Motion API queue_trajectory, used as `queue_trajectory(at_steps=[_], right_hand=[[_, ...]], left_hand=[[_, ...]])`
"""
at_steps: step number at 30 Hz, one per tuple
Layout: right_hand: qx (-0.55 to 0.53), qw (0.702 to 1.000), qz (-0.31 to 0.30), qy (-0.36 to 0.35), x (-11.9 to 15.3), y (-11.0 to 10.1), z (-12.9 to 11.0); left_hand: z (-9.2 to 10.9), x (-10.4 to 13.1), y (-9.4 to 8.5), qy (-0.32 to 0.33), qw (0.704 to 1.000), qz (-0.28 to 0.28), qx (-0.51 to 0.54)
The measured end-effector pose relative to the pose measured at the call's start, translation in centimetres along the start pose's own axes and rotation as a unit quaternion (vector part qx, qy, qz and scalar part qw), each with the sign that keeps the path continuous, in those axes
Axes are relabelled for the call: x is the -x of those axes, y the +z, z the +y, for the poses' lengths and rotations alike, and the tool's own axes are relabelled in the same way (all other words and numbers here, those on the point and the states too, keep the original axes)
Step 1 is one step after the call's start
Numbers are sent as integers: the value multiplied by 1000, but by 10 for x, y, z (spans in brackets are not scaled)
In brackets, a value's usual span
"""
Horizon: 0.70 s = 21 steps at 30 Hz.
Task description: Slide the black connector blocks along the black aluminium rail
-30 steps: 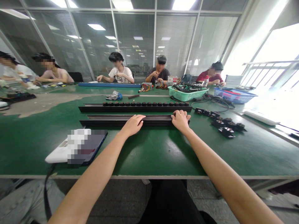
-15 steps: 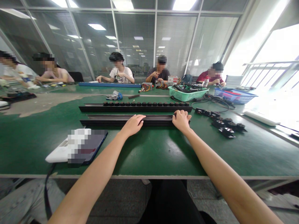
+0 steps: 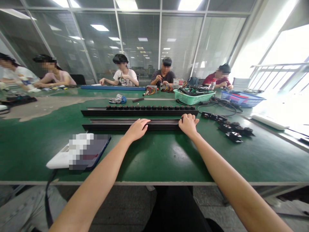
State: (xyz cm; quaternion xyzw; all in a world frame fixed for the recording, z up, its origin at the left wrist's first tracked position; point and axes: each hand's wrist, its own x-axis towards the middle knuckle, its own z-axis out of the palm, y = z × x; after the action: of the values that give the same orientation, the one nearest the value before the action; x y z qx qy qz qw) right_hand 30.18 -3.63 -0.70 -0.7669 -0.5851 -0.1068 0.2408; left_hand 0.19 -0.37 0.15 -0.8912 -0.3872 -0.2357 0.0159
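Observation:
A long black rail (image 3: 108, 126) lies across the green table in front of me. My left hand (image 3: 138, 129) grips it near the middle, fingers over the top. At its right end my right hand (image 3: 188, 125) is closed over the rail; a small dark part may be under its fingers, too hidden to make out. Just behind, a second black rail (image 3: 140, 112) lies parallel, with a row of several small black parts along its top. Several loose black parts (image 3: 234, 132) are on the table to the right.
A white device and a dark tablet (image 3: 101, 148) are at the left. Blue-grey gloves (image 3: 118, 99), a green basket (image 3: 193, 96) of cables and a blue basket (image 3: 242, 99) stand farther back. Several people sit across the table (image 3: 159, 161), near a long blue bar (image 3: 113, 87).
The fingers of my right hand have shifted very slightly at the rail's right end. My left hand and both rails look unmoved.

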Motion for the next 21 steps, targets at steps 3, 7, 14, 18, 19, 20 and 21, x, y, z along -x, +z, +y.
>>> queue_trajectory(at_steps=[3, 7, 14, 18, 19, 20, 21], right_hand=[[1, 1000, -3, 3, 0, -1, 0], [6, 1000, -12, 7, -1, -1, 0], [3, 1000, -6, 7, -2, 0, 2], [1, 1000, -8, 14, -2, 0, 4], [1, 1000, -9, 16, -3, 0, 4], [0, 1000, -11, 16, -3, 1, 5], [-2, 1000, -12, 17, -4, 1, 6]], left_hand=[[-1, 0, 1, 0, 1000, -1, -2], [-3, -1, 2, 2, 1000, -3, -4], [-1, 0, 1, 2, 1000, -3, -5], [0, 0, 0, -1, 1000, -2, -2], [0, 0, 0, -2, 1000, -2, -1], [0, 0, -1, -2, 1000, -2, 0], [0, 0, -1, -2, 1000, -1, 0]])
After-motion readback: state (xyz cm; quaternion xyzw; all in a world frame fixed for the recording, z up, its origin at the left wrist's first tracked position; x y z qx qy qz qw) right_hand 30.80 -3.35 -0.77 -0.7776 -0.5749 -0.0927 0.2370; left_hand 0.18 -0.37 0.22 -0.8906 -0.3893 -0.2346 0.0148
